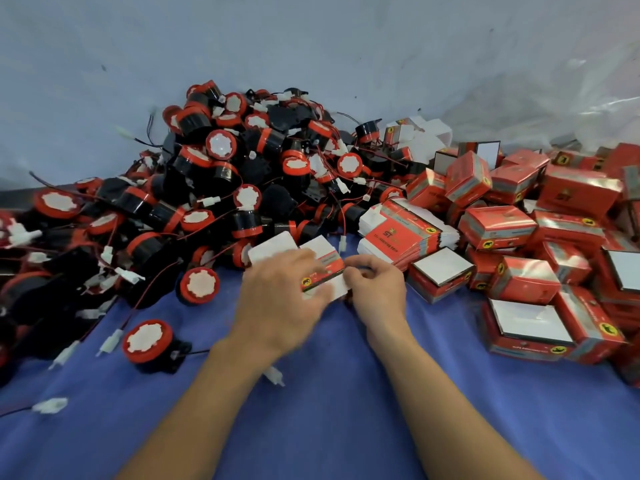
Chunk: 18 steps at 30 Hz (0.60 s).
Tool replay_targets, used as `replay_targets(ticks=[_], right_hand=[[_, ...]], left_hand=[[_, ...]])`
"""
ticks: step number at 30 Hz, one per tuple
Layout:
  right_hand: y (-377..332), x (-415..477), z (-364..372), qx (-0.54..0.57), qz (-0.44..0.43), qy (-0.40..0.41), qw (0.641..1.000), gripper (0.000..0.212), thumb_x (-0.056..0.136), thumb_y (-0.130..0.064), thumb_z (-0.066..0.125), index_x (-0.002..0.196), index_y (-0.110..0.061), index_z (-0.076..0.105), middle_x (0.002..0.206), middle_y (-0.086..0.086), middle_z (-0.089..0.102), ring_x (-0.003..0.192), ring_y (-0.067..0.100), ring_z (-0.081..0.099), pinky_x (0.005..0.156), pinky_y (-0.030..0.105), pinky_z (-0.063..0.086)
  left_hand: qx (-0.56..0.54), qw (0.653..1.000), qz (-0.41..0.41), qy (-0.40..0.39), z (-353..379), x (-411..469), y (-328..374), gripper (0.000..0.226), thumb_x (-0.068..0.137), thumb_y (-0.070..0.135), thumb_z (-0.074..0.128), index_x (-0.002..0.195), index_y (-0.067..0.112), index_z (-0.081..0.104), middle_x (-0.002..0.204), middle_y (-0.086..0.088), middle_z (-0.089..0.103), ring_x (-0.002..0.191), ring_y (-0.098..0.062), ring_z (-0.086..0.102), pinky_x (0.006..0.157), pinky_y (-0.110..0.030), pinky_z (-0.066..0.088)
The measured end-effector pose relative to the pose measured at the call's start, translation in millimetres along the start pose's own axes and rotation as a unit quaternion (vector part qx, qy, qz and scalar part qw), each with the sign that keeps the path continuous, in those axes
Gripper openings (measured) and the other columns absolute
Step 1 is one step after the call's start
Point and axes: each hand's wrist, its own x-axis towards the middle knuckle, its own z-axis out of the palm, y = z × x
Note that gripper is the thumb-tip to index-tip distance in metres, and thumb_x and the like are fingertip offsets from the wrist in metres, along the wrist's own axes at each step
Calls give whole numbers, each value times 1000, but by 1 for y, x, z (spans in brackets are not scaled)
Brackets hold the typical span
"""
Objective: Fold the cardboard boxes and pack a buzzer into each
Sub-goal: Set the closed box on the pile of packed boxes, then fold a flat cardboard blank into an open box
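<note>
Flat red-and-white printed cardboard box blank (320,268) held over blue cloth tabletop (311,393), centre; left hand (277,299) fingers clamped on its left part, right hand (375,289) pinching right edge. Black-and-red round buzzers pile (221,174) far left; folded red boxes (519,237) right; stack of flat blanks (405,233) just beyond.

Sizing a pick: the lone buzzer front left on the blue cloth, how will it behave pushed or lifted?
Likely rigid: the buzzer has a moulded black body and red cap. Its round shape may let it roll or rock when pushed, though the cloth probably damps that. The thin wire off its side would likely trail and could snag.
</note>
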Motion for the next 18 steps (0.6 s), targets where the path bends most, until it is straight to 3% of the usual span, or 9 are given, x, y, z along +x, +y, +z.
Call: replay_targets(ticks=[2,5,7,9,12,14,16,18], right_hand=[[4,-1,-1,-17,-15,-7,1000,25,86,-11,65,89,-33,77,74,-1,76,65,16,71,61,36,59],[5,-6,-9,23,-22,-39,999,23,88,-8,67,94,-28,78,77,3,77,65,15,70,61,28,55],[-1,-8,-11,57,-21,-63,996,19,88,-8,69,96,-22,79,79,6,78,64,13,68,62,24,54],[-6,-11,-12,75,-21,-101,992,17,81,-19,73,97,-19,79,84,6,79,69,13,69,66,23,53],[-9,-16,-9,46,-42,-142,988,36,71,-38,78,105,-25,78,89,2,79,79,12,71,74,26,54],[-9,-18,-7,19,-66,-149,987,46,67,-44,77,112,-33,75,92,-3,77,84,7,70,79,29,54],[-8,-19,-4,10,-75,-151,986,58,66,-45,75,124,-39,69,102,-8,77,95,4,71,88,30,55],[-6,-21,-1,-14,-88,-167,982,74,69,-44,76,140,-45,56,119,-14,71,112,0,66,97,30,54]], left_hand=[[-18,994,-10,-107,10,-11,11,48,84,51,59,131,42,64,136,18,62,123,-6,54,99,-29,47],[-19,994,-40,-104,19,-20,6,48,94,41,62,141,50,56,140,23,62,121,-6,57,95,-26,47],[-55,990,-83,-96,17,-15,1,38,98,42,57,135,51,62,126,19,71,111,-13,66,91,-34,54],[-103,982,-114,-107,12,-13,1,37,95,45,52,128,54,66,112,22,75,98,-8,68,81,-32,55],[-175,967,-147,-114,5,-9,2,33,92,38,53,111,55,74,74,23,70,68,0,60,56,-14,39],[-200,961,-155,-115,4,-3,-2,31,95,22,57,85,44,76,55,14,56,52,-6,45,50,-19,31],[-226,954,-161,-116,0,2,-4,38,96,10,61,76,39,74,54,14,56,48,-5,41,50,-23,32],[-286,938,-161,-116,-6,5,-3,49,95,5,66,84,51,77,64,16,70,49,0,54,48,-16,41]])
